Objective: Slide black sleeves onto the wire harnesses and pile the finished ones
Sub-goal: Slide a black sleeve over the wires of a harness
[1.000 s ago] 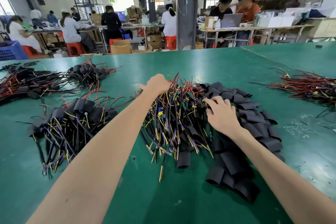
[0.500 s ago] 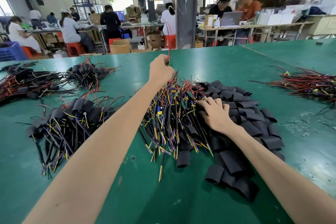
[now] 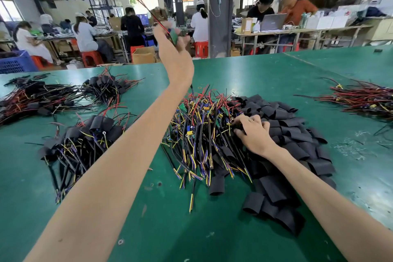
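My left hand (image 3: 174, 53) is raised well above the table (image 3: 265, 74), fingers pinched round one wire harness (image 3: 174, 35) at its small green board, so that its red and black leads trail up and away, free of the tangle below. Holding it high by the board end keeps the leads apart from the rest. My right hand (image 3: 254, 133) rests low where the heap of bare harnesses (image 3: 197, 140) meets the black sleeves (image 3: 302, 140), fingers curled down into the sleeves, placed to take one for the harness aloft; whether it has one pinched I cannot tell. The two heaps touch in front of me, so each hand has its own stock near. The finished pile (image 3: 85, 140) lies to my left, apart from the unsleeved work, on the side of the hand that carries each harness.
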{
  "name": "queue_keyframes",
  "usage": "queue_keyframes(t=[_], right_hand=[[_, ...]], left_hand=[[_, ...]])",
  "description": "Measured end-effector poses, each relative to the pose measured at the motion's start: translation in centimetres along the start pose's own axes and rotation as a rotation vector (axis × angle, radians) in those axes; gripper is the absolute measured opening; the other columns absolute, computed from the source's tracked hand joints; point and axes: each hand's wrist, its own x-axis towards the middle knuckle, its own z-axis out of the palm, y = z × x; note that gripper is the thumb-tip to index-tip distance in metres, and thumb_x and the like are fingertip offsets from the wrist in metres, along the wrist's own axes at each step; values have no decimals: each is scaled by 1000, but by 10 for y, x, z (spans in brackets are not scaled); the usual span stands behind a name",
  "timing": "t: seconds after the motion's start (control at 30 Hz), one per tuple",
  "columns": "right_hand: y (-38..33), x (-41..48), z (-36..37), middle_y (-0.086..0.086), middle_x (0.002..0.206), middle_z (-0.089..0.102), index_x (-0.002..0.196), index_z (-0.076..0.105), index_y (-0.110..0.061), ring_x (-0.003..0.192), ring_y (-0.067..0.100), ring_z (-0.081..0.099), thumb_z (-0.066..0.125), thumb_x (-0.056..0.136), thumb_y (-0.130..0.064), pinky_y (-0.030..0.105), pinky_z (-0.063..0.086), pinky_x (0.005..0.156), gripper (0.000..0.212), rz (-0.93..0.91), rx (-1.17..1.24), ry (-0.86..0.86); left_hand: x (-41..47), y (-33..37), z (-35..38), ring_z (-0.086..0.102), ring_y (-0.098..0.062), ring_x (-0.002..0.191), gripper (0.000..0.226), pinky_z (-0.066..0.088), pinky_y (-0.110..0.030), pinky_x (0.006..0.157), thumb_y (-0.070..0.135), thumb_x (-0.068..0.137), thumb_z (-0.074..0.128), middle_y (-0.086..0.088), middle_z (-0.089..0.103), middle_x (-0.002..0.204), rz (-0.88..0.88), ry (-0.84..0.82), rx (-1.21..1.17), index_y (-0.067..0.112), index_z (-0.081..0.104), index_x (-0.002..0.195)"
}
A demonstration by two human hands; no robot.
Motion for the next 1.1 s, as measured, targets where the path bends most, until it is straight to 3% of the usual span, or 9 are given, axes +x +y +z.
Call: queue_keyframes(t=[0.1,0.17,0.23,0.33,0.43,0.6,0.77,0.9,1.1], right_hand=[[0,-1,0,-5,118,54,112,49,-23,109,19,33,52,93,-26,34,17,81,19,-18,4,42],[-1,-1,-1,-2,117,52,116,50,-22,109,21,34,55,92,-26,34,18,82,25,-27,5,59],[-4,-1,-4,4,116,48,125,50,-20,111,24,36,59,90,-25,35,21,87,36,-24,23,74],[-10,-1,-14,13,107,41,129,54,-14,100,29,45,62,90,-18,35,31,90,40,-56,163,155],[-21,-5,-24,10,100,34,118,62,-11,84,21,44,63,90,-17,21,31,83,28,-83,323,213],[-37,-7,-30,4,107,50,105,66,-9,98,11,48,68,86,-22,17,31,89,23,-127,398,148],[-47,-14,-28,3,98,56,108,62,-15,85,14,53,65,87,-26,22,40,78,23,-162,454,106],[-49,-19,-32,9,92,51,99,61,-29,56,6,52,61,90,-21,16,47,55,12,-120,594,21],[-50,-24,-36,14,104,53,106,59,-23,62,23,62,64,85,0,31,55,67,32,-88,750,-12]], left_hand=[[17,27,-6,51,-21,78,48,44,-23,72,-22,80,25,-8,48,93,103,-58,64,13,41,109],[33,39,-12,49,-19,84,50,40,-20,72,-20,76,28,-7,49,96,238,-269,451,11,47,111],[37,44,-22,52,-24,88,35,41,-24,76,-4,84,38,-9,49,104,353,-475,930,12,50,113],[16,38,-42,48,-28,88,27,38,-38,82,29,99,37,-12,43,98,449,-645,1260,12,53,111],[-19,12,-75,49,-29,91,23,35,-39,80,23,101,40,-12,44,95,479,-715,1304,14,60,107],[-72,-18,-124,52,-32,83,10,37,-41,74,17,92,60,-13,52,90,425,-660,1247,13,69,94],[-94,-29,-139,56,-36,82,10,41,-43,72,16,86,68,-13,58,90,380,-499,1141,13,73,94],[-100,-31,-143,55,-36,83,11,41,-44,73,16,88,66,-13,58,91,370,-465,1092,11,73,94],[-106,-32,-148,55,-35,85,21,32,-38,75,24,91,56,-12,57,91,316,-426,1055,11,72,93]])
